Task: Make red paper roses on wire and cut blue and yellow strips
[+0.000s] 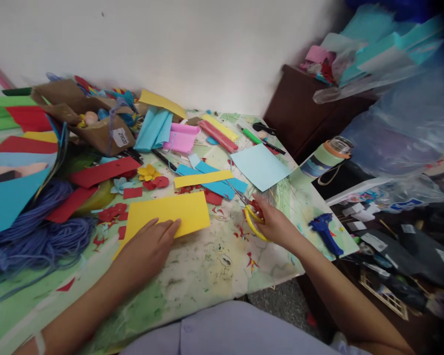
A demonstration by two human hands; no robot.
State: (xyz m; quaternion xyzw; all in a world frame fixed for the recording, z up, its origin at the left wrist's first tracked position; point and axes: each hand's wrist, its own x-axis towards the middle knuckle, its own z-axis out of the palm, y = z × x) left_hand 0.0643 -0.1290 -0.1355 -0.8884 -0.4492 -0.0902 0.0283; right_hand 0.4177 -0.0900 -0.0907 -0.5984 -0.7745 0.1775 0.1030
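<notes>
Smooth matt yellow paper (166, 214) nr centre; scissors (244, 201) w/ metal blades, glossy yellow plastic handles; rough fibrous blue yarn (40, 236) on left; glossy blue plastic glue gun (324, 234) on right; dark wood cabinet (299, 108) far right, smooth finish.

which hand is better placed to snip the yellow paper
Right, probably: the right hand holds the yellow-handled scissors, while the left hand lies flat on the yellow paper, pressing it against the table, so it seems better suited to steadying the sheet.
</notes>
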